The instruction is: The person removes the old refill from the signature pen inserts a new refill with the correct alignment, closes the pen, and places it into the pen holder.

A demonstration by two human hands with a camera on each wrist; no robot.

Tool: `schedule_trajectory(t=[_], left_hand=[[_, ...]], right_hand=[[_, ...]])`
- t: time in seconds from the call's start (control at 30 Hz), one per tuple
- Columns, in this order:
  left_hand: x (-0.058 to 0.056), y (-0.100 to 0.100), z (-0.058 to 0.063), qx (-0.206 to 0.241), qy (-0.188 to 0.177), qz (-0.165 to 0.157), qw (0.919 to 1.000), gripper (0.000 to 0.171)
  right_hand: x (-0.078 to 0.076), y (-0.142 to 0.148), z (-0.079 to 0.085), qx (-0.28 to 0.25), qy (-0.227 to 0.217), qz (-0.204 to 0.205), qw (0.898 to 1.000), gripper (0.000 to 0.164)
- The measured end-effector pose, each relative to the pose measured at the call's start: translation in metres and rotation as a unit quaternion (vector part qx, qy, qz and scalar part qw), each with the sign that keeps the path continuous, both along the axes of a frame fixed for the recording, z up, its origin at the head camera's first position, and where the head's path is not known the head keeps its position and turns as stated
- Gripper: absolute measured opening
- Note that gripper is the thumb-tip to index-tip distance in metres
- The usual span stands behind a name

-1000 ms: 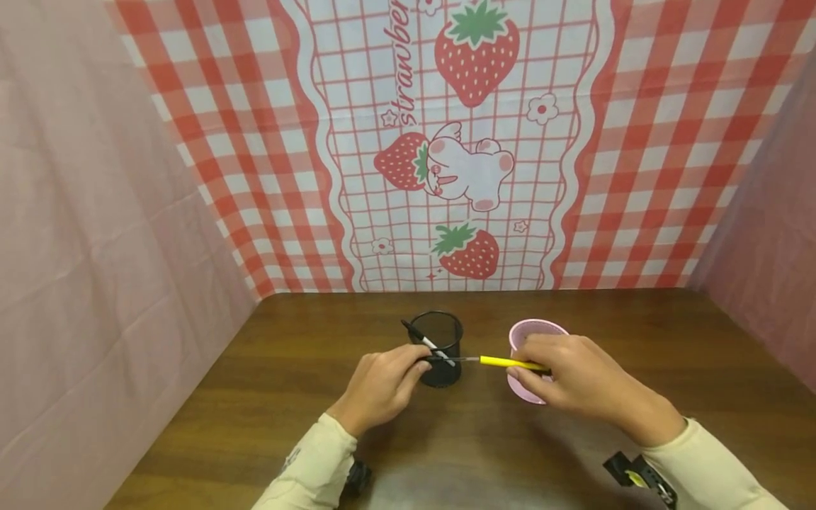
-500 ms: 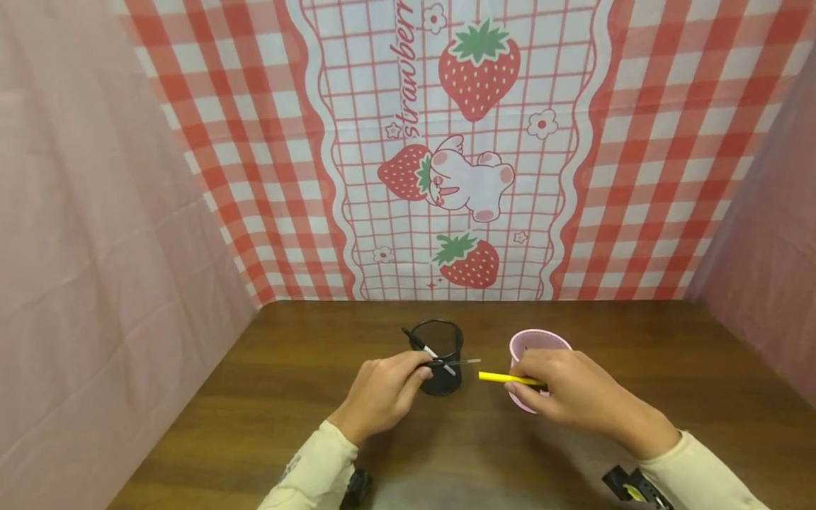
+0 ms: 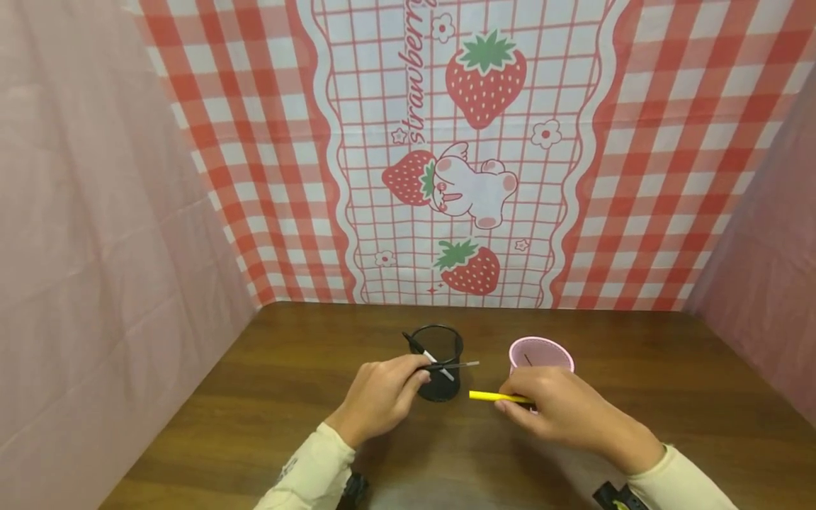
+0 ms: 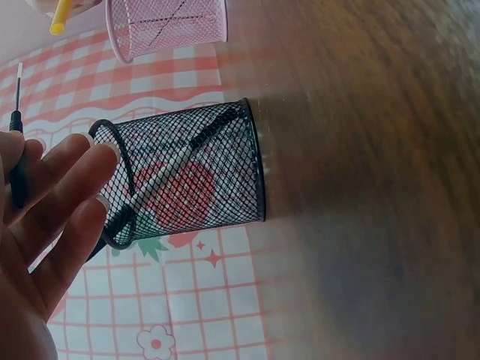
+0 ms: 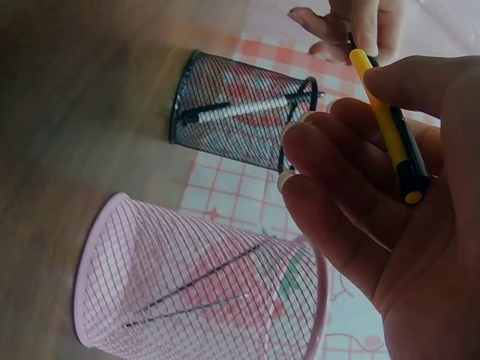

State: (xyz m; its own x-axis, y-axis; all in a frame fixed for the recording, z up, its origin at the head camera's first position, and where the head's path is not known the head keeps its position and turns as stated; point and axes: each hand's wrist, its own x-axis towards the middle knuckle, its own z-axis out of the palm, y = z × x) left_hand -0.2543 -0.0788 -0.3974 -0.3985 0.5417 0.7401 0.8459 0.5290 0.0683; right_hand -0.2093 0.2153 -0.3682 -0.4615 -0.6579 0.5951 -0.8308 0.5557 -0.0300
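My left hand (image 3: 382, 393) pinches a thin tool (image 3: 441, 366) with a black handle, a slim shaft and a pale tip, held level in front of the black mesh cup. Between thumb and fingers, my right hand (image 3: 561, 411) pinches a yellow pen-like barrel (image 3: 487, 396), whose black end and dark clip show in the right wrist view. The barrel's yellow end points left, below and apart from the tool's tip. Inside the black mesh pen cup (image 4: 225, 180) leans a black-and-white pen (image 4: 165, 176). The pink mesh pen cup (image 5: 105, 270) stands behind my right hand.
Two thin dark sticks (image 5: 199, 277) lean inside the pink cup. Both cups stand on a brown wooden table (image 3: 306, 340). A red-and-white strawberry cloth (image 3: 472, 106) hangs at the back, with plain pinkish cloth (image 3: 95, 248) at the sides.
A second ago the tool's tip met the end of the yellow barrel in line. The barrel has since moved down toward me, leaving a gap. Both hands keep their hold.
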Motion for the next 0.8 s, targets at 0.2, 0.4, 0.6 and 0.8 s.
schedule_trajectory(t=[0.2, 0.4, 0.6, 0.8], left_hand=[[0.003, -0.002, -0.001, -0.002, -0.010, -0.001, 0.9999, 0.015], [0.002, 0.001, 0.000, -0.001, -0.008, -0.007, 0.9999, 0.016], [0.002, 0.006, 0.000, -0.003, -0.003, -0.025, 0.9997, 0.015], [0.003, 0.006, 0.001, -0.009, -0.004, -0.028, 0.9996, 0.015]], right_hand=[[-0.001, -0.005, -0.006, 0.020, -0.032, -0.007, 0.999, 0.014], [-0.002, -0.002, -0.007, 0.030, -0.041, -0.010, 0.999, 0.014], [-0.001, 0.001, -0.010, 0.035, -0.049, -0.010, 0.998, 0.015], [-0.001, -0.002, -0.015, 0.044, -0.063, -0.006, 0.997, 0.016]])
